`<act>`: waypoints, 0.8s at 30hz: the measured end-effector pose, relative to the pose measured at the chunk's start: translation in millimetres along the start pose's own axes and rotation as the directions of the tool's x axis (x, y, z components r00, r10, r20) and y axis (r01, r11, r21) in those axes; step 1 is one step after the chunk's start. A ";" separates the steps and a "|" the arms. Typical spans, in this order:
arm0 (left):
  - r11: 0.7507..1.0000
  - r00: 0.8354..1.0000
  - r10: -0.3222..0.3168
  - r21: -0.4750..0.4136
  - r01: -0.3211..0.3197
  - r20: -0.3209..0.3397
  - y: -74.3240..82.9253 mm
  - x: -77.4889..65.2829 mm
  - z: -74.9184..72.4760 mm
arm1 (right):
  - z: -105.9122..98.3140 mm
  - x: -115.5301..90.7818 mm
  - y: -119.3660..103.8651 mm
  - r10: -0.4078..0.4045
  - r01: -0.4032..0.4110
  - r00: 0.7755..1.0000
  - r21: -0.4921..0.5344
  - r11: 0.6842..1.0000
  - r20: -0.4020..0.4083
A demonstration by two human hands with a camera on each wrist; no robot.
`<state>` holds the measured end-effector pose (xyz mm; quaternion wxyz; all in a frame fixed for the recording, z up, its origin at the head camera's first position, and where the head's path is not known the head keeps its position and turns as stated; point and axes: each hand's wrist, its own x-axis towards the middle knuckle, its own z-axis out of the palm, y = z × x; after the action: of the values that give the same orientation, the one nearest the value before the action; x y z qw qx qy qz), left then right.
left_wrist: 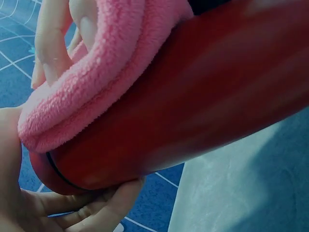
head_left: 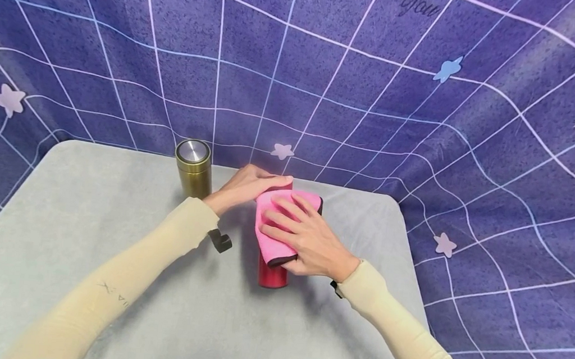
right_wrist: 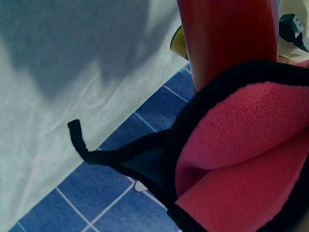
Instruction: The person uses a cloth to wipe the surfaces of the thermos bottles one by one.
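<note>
A red metal bottle (head_left: 273, 278) points lengthwise toward me in the head view. At its far end my left hand (head_left: 247, 187) grips it, and the left wrist view shows the fingers curled under the bottle (left_wrist: 193, 96) beside a dark ring. A folded pink cloth (head_left: 271, 248) with black edging lies over the bottle's upper side. My right hand (head_left: 310, 237) holds this cloth against the bottle, its fingers spread across the top and the thumb at the lower edge. From the cloth (right_wrist: 241, 130), a black loop (right_wrist: 87, 154) sticks out in the right wrist view.
An olive-gold thermos (head_left: 194, 178) with a silver lid stands at the table's back edge, left of my left hand. The grey-covered table (head_left: 155, 315) ends at a purple gridded curtain (head_left: 257, 47) behind and to the right.
</note>
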<state>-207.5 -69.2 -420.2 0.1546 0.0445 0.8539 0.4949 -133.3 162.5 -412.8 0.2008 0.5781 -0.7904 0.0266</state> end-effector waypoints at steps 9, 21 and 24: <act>1.000 1.000 0.002 0.022 -0.002 0.002 -3.0 0.9 0.4 | -7.8 13.3 -5.3 -0.020 0.024 0.995 -0.041 0.999 0.094; 0.999 0.999 -0.011 -0.043 0.013 0.032 -6.0 0.4 -0.7 | -4.7 20.9 -12.2 -0.072 0.074 0.991 -0.011 0.997 0.110; 0.999 0.999 -0.002 -0.045 0.004 0.041 -6.5 1.3 -0.6 | -4.0 21.4 -13.2 -0.076 0.078 0.989 -0.013 0.997 0.127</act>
<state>-208.4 -72.7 -425.8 0.1740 0.0499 0.8393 0.5126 -125.3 139.9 -404.2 0.1564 0.6070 -0.7788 -0.0249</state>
